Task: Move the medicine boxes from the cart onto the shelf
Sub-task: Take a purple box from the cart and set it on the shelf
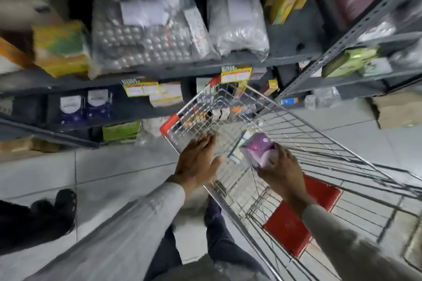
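A wire shopping cart (319,143) stands in front of me, its far end against a grey metal shelf (159,70). My right hand (282,171) grips a purple medicine box (259,151) above the cart's basket. My left hand (197,159) hovers flat and empty over the cart's left rim, fingers spread. Several small medicine boxes (219,113) lie at the far end of the basket. A white and teal box (239,146) shows just behind the purple one. The whole view is motion-blurred.
The shelf holds bags of blister packs (141,36), yellow-green boxes (61,48) and dark blue-white boxes (84,105). A red flap (301,210) sits at the cart's near end. A second shelf (356,36) stands at right, a cardboard box (397,109) on the floor, someone's dark shoe (65,201) at left.
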### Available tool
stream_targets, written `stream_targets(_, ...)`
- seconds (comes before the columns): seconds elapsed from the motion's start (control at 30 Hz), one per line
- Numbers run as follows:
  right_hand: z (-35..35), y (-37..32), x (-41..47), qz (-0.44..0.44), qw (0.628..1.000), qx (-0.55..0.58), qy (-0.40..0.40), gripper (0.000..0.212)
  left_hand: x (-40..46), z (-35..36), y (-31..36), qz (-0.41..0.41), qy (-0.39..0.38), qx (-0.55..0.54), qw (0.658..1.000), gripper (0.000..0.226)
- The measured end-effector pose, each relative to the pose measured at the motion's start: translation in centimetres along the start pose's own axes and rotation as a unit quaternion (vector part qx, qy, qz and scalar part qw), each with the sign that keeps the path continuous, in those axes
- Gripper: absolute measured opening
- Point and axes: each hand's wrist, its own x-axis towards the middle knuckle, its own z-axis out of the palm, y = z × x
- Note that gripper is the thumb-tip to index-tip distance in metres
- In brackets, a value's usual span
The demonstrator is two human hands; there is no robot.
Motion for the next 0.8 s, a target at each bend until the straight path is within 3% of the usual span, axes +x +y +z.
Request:
stream_targets(0.1, -5.0, -4.6, -1.6, -0.093, 0.989, -0.050, 0.105, 0.087, -1.6, -5.7, 1.5, 0.013, 0.117, -0.048, 0.992, 0.065)
stream_targets(0.2, -10.9, -10.4, -2.8, -0.130, 0.977, -0.019, 0.167, 0.099, -3.8, -12.9, 2.3, 0.049, 0.242, -0.093, 0.965, 0.063)
stream_targets(0.37, -21.7, -20.7, -4.4, -0.206, 0.950, 0.056, 0.229, 0.102, -6.5, -26.3, 2.2, 0.127, 0.446, -0.029, 0.885, 0.059)
stream_targets(0.47, -27.2, -26.1, -4.8, -0.248, 0.919, 0.119, 0.283, 0.098, -7.0, -33.6, 1.7, 0.144, 0.519, 0.028, 0.842, 0.058)
stream_targets(0.57, -31.5, -30.9, -3.7, -0.275, 0.899, 0.142, 0.308, 0.088, -6.1, -39.3, 0.9, 0.109, 0.527, 0.069, 0.840, 0.056)
stream_targets(0.7, -35.1, -37.3, 0.7, -0.290, 0.902, 0.118, 0.297, 0.070, -3.1, -43.4, -0.2, 0.033, 0.395, 0.095, 0.913, 0.057)
stream_targets(0.8, -35.9, -40.8, 4.5, -0.302, 0.913, 0.100, 0.255, 0.063, -1.6, -43.5, -0.8, 0.011, 0.379, 0.112, 0.919, 0.058)
